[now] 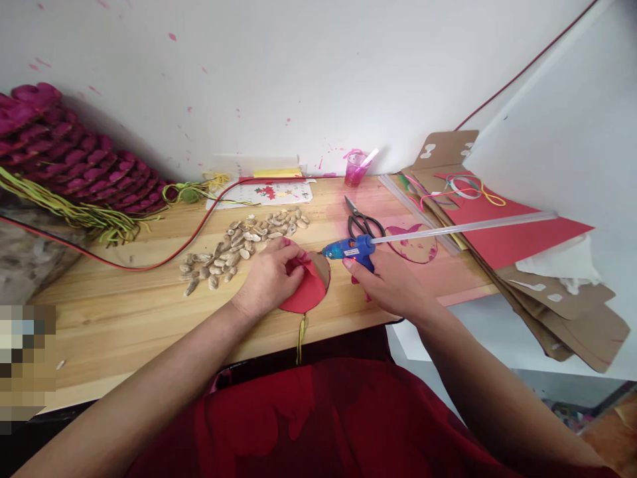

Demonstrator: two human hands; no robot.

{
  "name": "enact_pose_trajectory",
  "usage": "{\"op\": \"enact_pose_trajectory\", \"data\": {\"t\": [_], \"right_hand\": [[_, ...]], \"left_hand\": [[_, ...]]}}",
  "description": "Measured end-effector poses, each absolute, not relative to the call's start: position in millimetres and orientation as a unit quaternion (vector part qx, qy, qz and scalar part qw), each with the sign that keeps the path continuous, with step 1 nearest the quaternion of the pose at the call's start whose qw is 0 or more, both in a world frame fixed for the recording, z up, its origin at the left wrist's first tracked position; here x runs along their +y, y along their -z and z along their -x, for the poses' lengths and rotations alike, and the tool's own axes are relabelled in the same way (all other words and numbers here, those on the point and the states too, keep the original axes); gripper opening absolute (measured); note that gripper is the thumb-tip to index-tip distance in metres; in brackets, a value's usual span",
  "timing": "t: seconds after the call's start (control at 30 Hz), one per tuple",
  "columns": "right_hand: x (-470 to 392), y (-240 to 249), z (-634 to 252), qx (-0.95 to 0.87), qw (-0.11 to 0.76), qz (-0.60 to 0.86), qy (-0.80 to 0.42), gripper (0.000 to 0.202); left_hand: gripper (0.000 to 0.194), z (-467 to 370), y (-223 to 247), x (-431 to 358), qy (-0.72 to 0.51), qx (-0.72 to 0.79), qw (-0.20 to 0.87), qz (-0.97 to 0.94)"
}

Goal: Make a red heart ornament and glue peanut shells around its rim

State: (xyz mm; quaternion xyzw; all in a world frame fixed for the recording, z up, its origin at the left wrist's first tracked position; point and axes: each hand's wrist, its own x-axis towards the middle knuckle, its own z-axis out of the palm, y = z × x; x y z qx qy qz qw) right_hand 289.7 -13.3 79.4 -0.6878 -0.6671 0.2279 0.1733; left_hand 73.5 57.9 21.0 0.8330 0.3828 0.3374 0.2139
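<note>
My right hand (393, 282) is wrapped round a blue glue gun (352, 250), and a long clear glue stick (448, 229) juts out of its back. The gun's nozzle points left, close to the bare part of a round cardboard piece (322, 265). Red paper (306, 292) covers the near side of that piece. Its edge is pinched and lifted by the fingers of my left hand (271, 275). A yellow-green yarn tassel (300, 335) hangs from the piece over the table's front edge.
Unshelled peanuts (223, 255) lie beyond my left hand. Black-handled scissors (365, 219), a pink-stained cardboard piece (415, 244) and a pink cup (354, 169) sit behind the gun. Cardboard and red sheets (527, 242) are stacked right. A red cord (186, 242) crosses the wooden table; magenta decorations (74, 149) stand left.
</note>
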Motion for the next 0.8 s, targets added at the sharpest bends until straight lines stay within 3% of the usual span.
{"op": "enact_pose_trajectory", "data": {"t": [0.8], "right_hand": [[-25.6, -86.3, -292.8, -0.643, 0.156, 0.712, -0.234, 0.037]], "left_hand": [[0.018, -73.7, -22.2, 57.3, -0.328, 0.397, 0.226, -0.827]]}}
